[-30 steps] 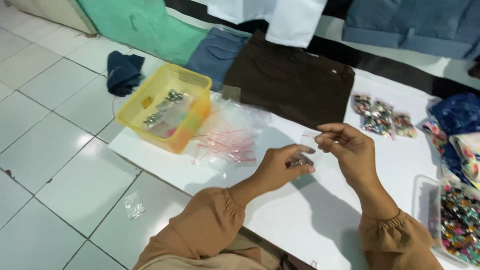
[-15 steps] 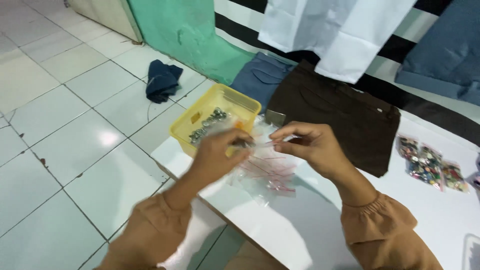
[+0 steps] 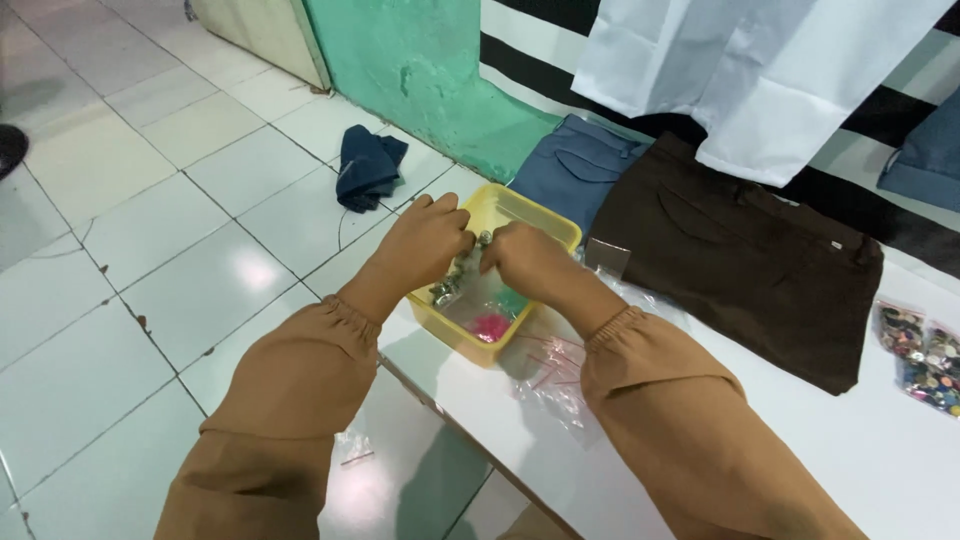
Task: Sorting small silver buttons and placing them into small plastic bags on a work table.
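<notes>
A white tiled floor point(image 3: 170, 250) runs beside a white desk point(image 3: 800, 450) whose corner carries a yellow plastic tub point(image 3: 500, 215). Both hands meet over the tub: the left hand point(image 3: 425, 240) and right hand point(image 3: 525, 260) pinch a small clear bag point(image 3: 480, 285) between them (its contents are too small to tell). Loose clear bags point(image 3: 550, 375) lie just beside the tub, brown trousers point(image 3: 740, 265) beyond.
</notes>
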